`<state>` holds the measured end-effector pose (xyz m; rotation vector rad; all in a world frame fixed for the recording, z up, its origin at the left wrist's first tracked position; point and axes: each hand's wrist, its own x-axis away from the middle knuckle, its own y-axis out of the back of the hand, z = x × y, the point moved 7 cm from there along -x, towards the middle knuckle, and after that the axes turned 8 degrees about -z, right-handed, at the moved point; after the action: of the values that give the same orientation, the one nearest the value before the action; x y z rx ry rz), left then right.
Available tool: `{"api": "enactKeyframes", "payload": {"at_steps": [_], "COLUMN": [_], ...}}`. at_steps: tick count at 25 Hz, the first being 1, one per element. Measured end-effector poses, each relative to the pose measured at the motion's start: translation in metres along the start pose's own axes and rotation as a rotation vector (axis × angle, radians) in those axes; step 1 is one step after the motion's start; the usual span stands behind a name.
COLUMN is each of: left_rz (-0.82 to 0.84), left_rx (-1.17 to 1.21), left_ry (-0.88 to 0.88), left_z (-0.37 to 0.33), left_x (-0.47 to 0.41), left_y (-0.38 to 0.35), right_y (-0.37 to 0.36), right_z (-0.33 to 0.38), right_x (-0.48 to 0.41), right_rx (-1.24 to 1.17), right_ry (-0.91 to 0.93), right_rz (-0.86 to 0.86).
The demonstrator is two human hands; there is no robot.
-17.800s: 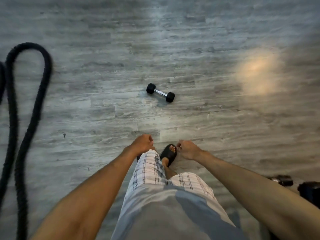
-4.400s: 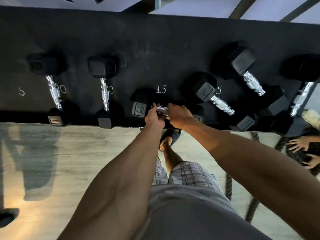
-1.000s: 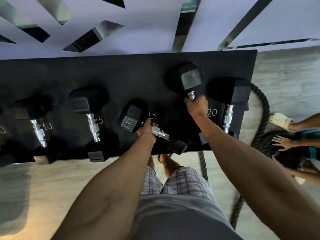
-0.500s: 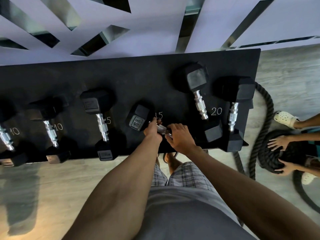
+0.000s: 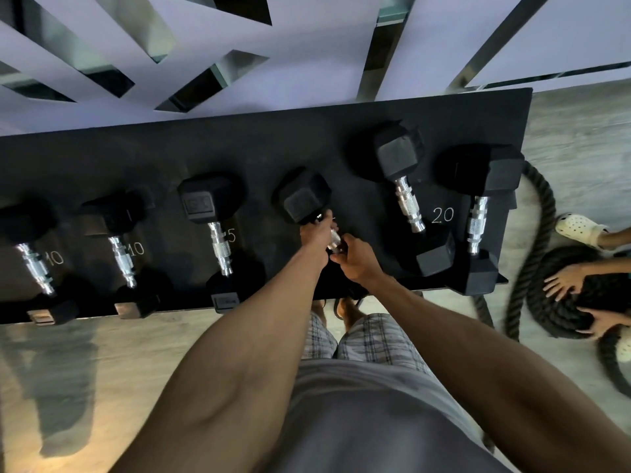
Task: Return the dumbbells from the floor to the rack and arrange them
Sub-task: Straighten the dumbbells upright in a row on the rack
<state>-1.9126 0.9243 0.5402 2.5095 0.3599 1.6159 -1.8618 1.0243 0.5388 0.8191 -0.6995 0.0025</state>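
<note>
Lilac wall panels with mirrored strips are seen behind a long black rack, on which six dumbbells are laid in a row from the left edge to the right edge, with chalked numbers beside them. The middle dumbbell is held by both hands. The left hand is wrapped round the steel handle just below the far head, and the right hand is closed on the same handle nearer the front edge. The near head is hidden under the hands. Half a second ago this dumbbell lay askew, its far head swung toward the left. It has now been turned so that the far head points at the back edge, much as the neighbouring dumbbell on its left does. A second ago the right hand was on the twenty-marked dumbbell, which has since been let go and is left slanting slightly. The return to the rack is therefore judged done for this piece, with only squaring and spacing left. The last dumbbell is seen overhanging the front right corner and may need to be pushed back. On the wooden floor past the right edge, a thick rope is being coiled by another person's hands.
</note>
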Motion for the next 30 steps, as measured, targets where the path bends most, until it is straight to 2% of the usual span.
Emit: {"api": "enactKeyframes", "payload": {"at_steps": [2, 6, 17, 19, 22, 25, 27, 30], "left_rz": [0.061, 0.115, 0.150, 0.168, 0.232, 0.284, 0.302, 0.354], "left_rx": [-0.159, -0.404, -0.627, -0.840, -1.314, -1.533, -1.457, -1.102], "left_ry": [-0.093, -0.188, -0.247, -0.285, -0.273, -0.189, -0.147, -0.215], "left_z": [-0.023, -0.040, -0.022, -0.029, -0.033, -0.038, -0.037, -0.039], "left_x": [0.002, -0.001, 0.000, 0.005, 0.022, 0.047, 0.055, 0.062], "left_y": [-0.007, -0.016, -0.009, -0.008, -0.005, -0.008, -0.019, -0.053], "right_y": [-0.001, -0.007, -0.022, -0.016, 0.007, 0.043, 0.071, 0.111], "right_z": [0.008, 0.015, 0.005, 0.008, 0.008, -0.001, -0.009, -0.023], "right_x": [-0.003, -0.003, 0.005, 0.005, 0.003, 0.000, -0.002, 0.002], "right_rx": [-0.157, -0.282, -0.204, -0.203, -0.184, -0.137, -0.083, -0.009], "right_ry": [-0.094, -0.188, -0.198, -0.180, -0.125, -0.085, -0.039, 0.021], "right_rz": [-0.019, -0.025, 0.068, 0.078, 0.050, -0.023, -0.075, -0.209]}}
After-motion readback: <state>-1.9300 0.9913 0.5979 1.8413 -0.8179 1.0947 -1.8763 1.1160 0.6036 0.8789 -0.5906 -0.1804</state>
